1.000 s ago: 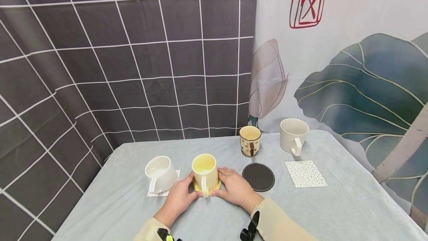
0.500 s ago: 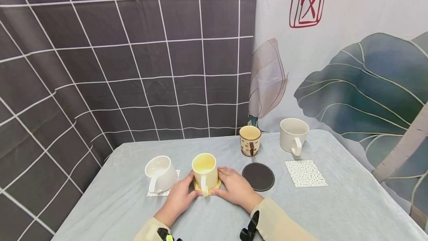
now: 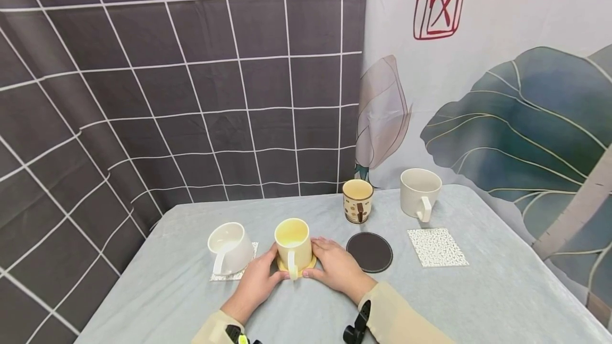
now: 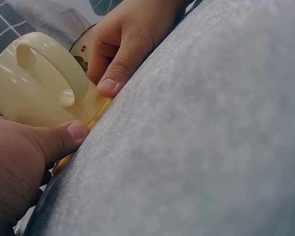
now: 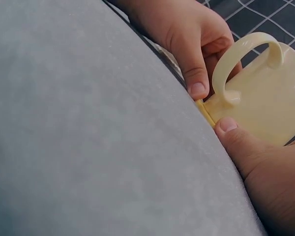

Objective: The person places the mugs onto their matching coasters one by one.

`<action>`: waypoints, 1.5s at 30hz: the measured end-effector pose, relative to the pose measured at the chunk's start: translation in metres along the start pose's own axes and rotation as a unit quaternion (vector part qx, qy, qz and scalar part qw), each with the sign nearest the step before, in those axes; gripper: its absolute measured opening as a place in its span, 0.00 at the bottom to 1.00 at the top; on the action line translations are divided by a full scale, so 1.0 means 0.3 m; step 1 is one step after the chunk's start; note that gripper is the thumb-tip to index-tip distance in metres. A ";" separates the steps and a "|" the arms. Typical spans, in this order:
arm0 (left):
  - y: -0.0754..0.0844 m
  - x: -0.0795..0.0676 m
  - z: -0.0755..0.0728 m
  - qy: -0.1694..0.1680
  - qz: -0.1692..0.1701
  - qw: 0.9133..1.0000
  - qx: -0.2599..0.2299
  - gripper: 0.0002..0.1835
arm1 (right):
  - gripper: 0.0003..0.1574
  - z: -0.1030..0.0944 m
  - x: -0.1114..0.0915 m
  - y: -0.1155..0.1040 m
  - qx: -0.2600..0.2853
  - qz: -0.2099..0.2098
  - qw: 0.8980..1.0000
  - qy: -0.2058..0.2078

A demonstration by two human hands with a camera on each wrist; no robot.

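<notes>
My left hand [image 3: 258, 276] and right hand [image 3: 343, 274], half-curled, grip the coaster [image 5: 205, 113]. The mug [image 3: 295, 251] stands upright on it.

Pale yellow on the central mug [image 3: 302, 254], deeper yellow on its coaster [image 5: 206, 114]. Brown spots over cream on the small cup [image 3: 351, 210]. Near-black on the round coaster [image 3: 370, 252]; mottled off-white on the square coaster [image 3: 437, 248]; soft grey-blue across the surface [image 3: 179, 291].

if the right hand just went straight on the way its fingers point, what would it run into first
Most likely the yellow mug: the right hand points forward and leftward at its side. The fingertips look very close to it; whether they touch is hard to tell.
</notes>
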State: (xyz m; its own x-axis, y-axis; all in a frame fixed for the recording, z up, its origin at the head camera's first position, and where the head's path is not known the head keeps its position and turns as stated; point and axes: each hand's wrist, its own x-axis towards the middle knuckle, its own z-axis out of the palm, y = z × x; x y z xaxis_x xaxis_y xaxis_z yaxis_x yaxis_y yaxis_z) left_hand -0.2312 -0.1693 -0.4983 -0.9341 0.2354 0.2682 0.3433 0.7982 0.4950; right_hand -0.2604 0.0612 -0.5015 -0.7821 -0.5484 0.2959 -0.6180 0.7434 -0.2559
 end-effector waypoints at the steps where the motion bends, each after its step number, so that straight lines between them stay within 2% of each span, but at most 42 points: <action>1: 0.000 0.000 0.000 0.001 0.000 1.000 0.000 0.43 | 0.49 -0.001 0.001 0.000 -0.001 -0.001 1.000 0.001; 7: 0.002 0.002 -0.002 0.002 0.000 1.000 0.006 0.44 | 0.48 -0.002 0.000 0.000 0.002 -0.002 1.000 0.006; 36: -0.009 -0.010 0.008 -0.009 -0.011 0.999 -0.045 0.46 | 0.47 0.010 -0.028 -0.012 0.017 0.012 1.000 0.005; 45: -0.010 -0.007 0.009 -0.003 -0.010 0.999 -0.034 0.46 | 0.47 0.008 -0.025 -0.011 0.012 0.013 1.000 -0.003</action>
State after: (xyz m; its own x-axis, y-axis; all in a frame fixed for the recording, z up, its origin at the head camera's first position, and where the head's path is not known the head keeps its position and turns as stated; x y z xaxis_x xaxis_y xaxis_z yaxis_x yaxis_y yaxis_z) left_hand -0.2307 -0.1707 -0.5026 -0.9414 0.2232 0.2530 0.3303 0.7628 0.5560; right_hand -0.2526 0.0620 -0.5050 -0.7980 -0.5317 0.2836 -0.5996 0.7479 -0.2848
